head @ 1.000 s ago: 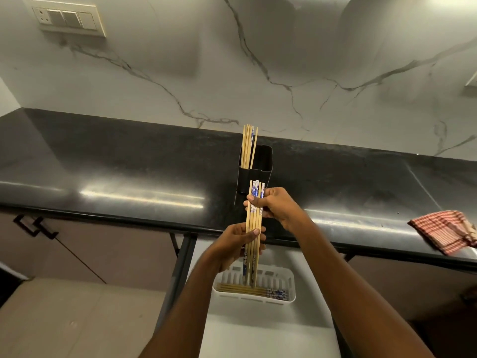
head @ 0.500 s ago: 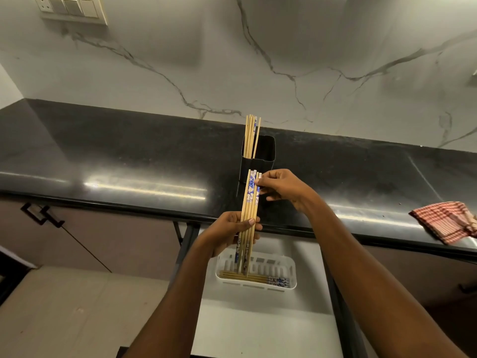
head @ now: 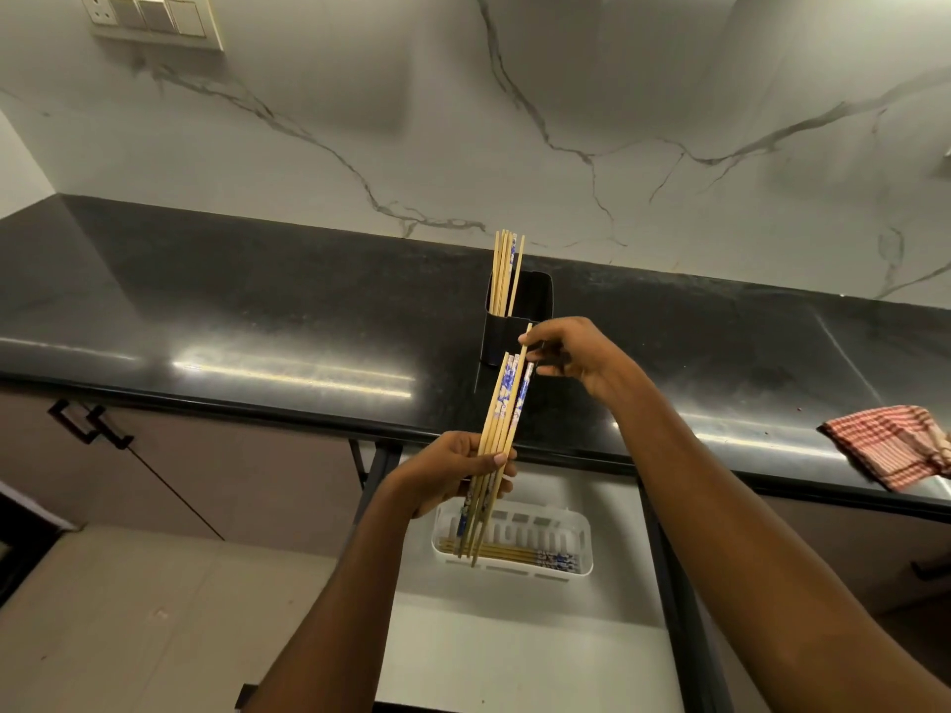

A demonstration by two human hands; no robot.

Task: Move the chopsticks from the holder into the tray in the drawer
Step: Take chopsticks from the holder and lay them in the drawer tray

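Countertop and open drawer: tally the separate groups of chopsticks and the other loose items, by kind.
Chopstick groups: 3 (in holder, in left hand's grip, in tray)
Black holder: 1
White tray: 1
Checked cloth: 1
Total: 6

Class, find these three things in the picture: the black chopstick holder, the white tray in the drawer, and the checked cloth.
black chopstick holder (head: pixel 535 295): head view, on its inner right wall near the rim.
white tray (head: pixel 584 532): head view, on its right rim.
checked cloth (head: pixel 890 445): head view, on the middle of the fabric.
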